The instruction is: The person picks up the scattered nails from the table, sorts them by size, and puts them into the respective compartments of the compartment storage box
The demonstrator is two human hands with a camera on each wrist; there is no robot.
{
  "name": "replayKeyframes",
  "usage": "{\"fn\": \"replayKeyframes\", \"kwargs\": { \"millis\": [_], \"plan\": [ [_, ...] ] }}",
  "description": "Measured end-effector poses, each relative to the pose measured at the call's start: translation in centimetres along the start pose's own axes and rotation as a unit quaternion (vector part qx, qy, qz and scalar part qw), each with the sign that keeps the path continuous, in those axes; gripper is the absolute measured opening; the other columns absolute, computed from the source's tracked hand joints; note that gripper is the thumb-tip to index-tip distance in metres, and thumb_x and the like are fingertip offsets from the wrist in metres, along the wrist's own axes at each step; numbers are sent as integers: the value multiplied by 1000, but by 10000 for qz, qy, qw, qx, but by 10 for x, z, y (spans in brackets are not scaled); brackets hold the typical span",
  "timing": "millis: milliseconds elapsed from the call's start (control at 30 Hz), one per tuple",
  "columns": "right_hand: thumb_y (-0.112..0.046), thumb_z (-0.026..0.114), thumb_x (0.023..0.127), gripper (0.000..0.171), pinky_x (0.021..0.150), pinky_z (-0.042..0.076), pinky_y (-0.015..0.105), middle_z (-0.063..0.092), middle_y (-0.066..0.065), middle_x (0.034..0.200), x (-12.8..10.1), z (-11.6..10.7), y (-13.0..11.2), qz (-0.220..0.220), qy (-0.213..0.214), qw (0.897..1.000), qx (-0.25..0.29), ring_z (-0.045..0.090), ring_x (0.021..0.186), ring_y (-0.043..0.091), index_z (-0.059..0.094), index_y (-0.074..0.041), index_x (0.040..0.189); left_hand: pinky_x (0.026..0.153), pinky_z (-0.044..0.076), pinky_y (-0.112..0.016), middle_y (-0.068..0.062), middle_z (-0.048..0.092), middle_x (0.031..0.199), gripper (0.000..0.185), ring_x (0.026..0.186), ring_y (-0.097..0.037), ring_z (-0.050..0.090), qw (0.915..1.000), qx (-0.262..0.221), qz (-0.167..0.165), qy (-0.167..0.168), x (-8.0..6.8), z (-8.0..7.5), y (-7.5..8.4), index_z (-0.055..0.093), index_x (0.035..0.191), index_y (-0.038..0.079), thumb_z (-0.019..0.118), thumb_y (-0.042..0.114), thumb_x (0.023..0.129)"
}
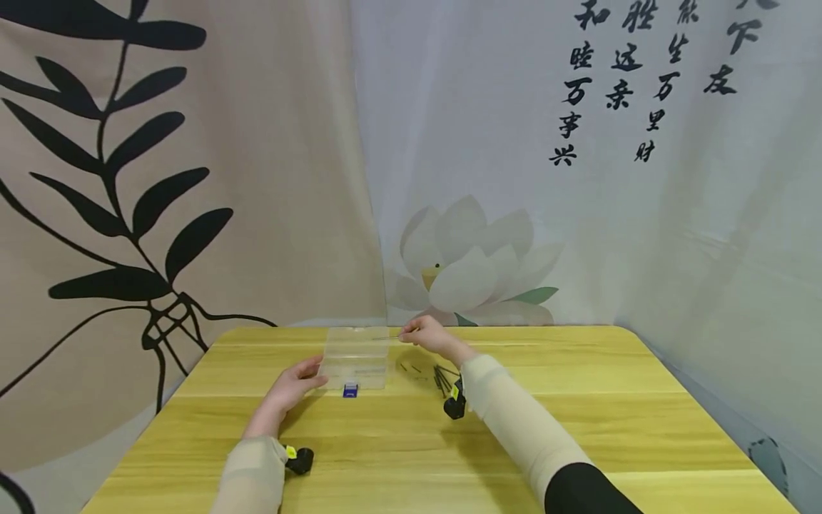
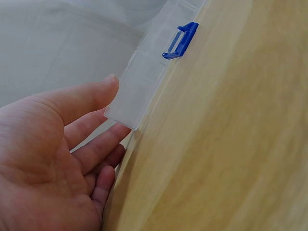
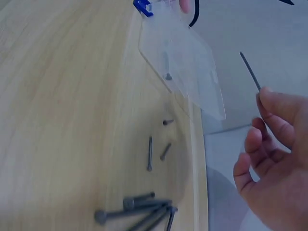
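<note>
A clear plastic box (image 1: 352,363) with a blue latch (image 1: 349,390) stands on the table, its see-through lid (image 1: 347,341) raised at the back. My left hand (image 1: 295,389) holds the box's left end, thumb and fingertips at its corner, as the left wrist view also shows. Between thumb and fingers my right hand (image 1: 427,334) pinches a thin nail (image 3: 249,69), point outward, in the air by the right side of the lid. A nail (image 3: 167,75) shows inside the box through the plastic. Several smaller nails (image 3: 150,153) lie on the wood right of the box.
A pile of larger dark nails (image 3: 139,211) lies on the wooden table (image 1: 385,457) below the right wrist. Black wrist cameras (image 1: 454,403) are on both arms. Behind the table's far edge hangs a printed curtain (image 1: 289,178).
</note>
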State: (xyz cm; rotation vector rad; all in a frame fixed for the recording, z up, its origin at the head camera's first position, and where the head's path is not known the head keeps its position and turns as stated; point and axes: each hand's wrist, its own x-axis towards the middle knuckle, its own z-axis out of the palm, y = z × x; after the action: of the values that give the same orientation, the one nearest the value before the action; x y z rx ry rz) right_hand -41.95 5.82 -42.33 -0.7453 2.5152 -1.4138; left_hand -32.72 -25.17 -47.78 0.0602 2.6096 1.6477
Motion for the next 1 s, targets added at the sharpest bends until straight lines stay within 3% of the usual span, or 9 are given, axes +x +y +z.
{"fn": "replayKeyframes", "kwargs": {
  "millis": [200, 400, 733, 1000],
  "plan": [
    [-12, 62, 95, 18, 82, 49, 34, 66, 9, 111, 7, 13, -5, 24, 111, 9999, -66, 58, 97, 18, 71, 1, 104, 106, 31, -57, -28, 36, 147, 59, 135, -44, 33, 10000, 5, -23, 0, -3, -1, 0, 36, 149, 2, 61, 17, 97],
    [-12, 63, 95, 18, 86, 48, 35, 67, 9, 112, 10, 28, -6, 2, 74, 9999, -87, 59, 104, 21, 71, 1, 103, 106, 30, -58, -27, 39, 146, 59, 134, -44, 35, 9999, 49, -67, 80, -2, 0, -2, 38, 148, 3, 62, 19, 96],
    [-10, 64, 93, 13, 74, 48, 28, 69, 8, 103, 16, 48, -5, -218, 68, 9990, -377, 58, 87, 13, 73, 0, 97, 105, 33, -57, -28, 42, 143, 58, 132, -44, 38, 9998, 85, 33, 168, 2, 6, -3, 41, 147, 3, 63, 17, 95],
    [-9, 66, 91, 10, 63, 44, 22, 69, 4, 92, 19, 61, -6, -93, 104, 9977, -656, 52, 72, 9, 73, -2, 91, 105, 34, -57, -28, 42, 143, 58, 132, -44, 37, 9999, 17, 42, 160, 5, 6, -3, 41, 146, 2, 63, 17, 95]
  ]
}}
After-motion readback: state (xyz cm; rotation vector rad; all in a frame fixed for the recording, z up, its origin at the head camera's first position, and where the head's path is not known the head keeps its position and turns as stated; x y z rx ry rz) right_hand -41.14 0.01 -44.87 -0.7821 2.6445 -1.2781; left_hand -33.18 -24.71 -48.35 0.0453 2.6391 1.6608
